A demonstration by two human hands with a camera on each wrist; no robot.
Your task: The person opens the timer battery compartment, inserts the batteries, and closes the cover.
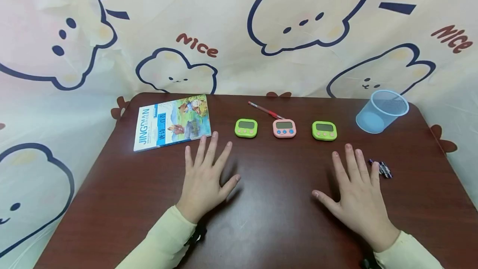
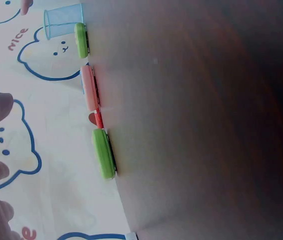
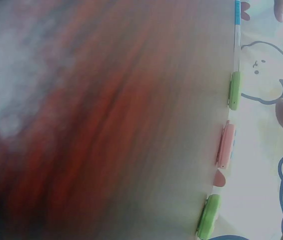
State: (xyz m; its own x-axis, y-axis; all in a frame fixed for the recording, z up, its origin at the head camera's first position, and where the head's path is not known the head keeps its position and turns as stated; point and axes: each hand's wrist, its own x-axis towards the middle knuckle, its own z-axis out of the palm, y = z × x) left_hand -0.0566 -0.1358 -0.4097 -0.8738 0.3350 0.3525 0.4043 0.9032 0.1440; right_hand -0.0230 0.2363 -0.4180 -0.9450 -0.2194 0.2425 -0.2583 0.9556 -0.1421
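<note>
My left hand (image 1: 203, 182) is spread with straight fingers over the table, palm down, its fingertips just short of the book (image 1: 175, 121) with a blue and white cover. My right hand (image 1: 360, 198) is spread the same way on the right, holding nothing. Between and beyond the hands stand a green timer (image 1: 246, 128), a pink timer (image 1: 284, 128) and a second green timer (image 1: 324, 130) in a row. Close by the right fingertips lies a small bunch of dark, patterned items (image 1: 382, 169), partly hidden by the hand.
A red pencil (image 1: 267, 110) lies behind the pink timer. At the back right a blue mesh cup (image 1: 382, 111) stands on the brown table (image 1: 261, 227). A printed cloth (image 1: 231, 11) hangs along the table's back and sides.
</note>
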